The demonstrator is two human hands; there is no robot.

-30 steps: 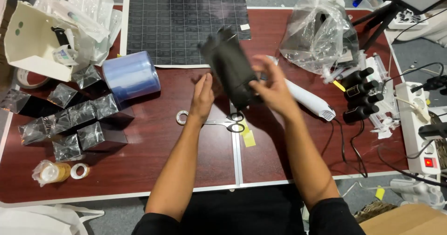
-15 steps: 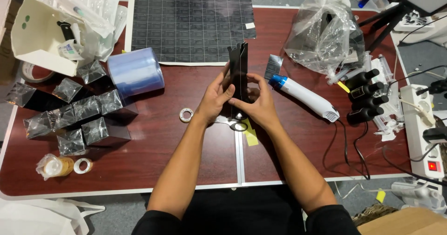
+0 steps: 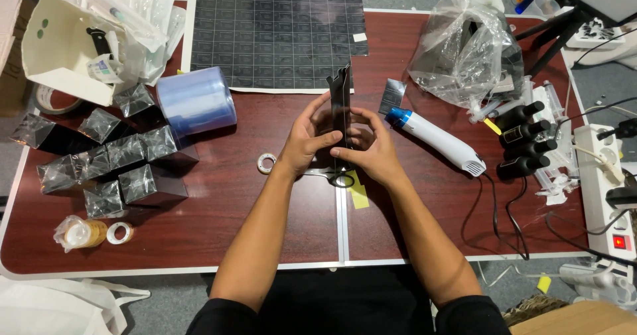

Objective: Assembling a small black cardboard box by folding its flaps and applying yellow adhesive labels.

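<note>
Black and flat, a folded carton blank (image 3: 341, 106) stands upright on edge above the table's (image 3: 265, 229) middle, pinched between both hands. The left hand (image 3: 306, 136) grips its near side, fingers curled; the right hand (image 3: 369, 148) presses opposite, forearms angled inward over scissors (image 3: 335, 174).

A flat black piece of folded card (image 3: 341, 106) stands on edge, upright, seen almost end-on so it shows as a thin dark strip. Its top end is notched and uneven, rising clear above the fingers. The lower part is pinched between both hands: the left hand (image 3: 306, 136) presses on its left face, the right hand (image 3: 369, 148) on its right face. It hovers above the middle of the dark red surface (image 3: 225, 202), over the centre seam.
</note>
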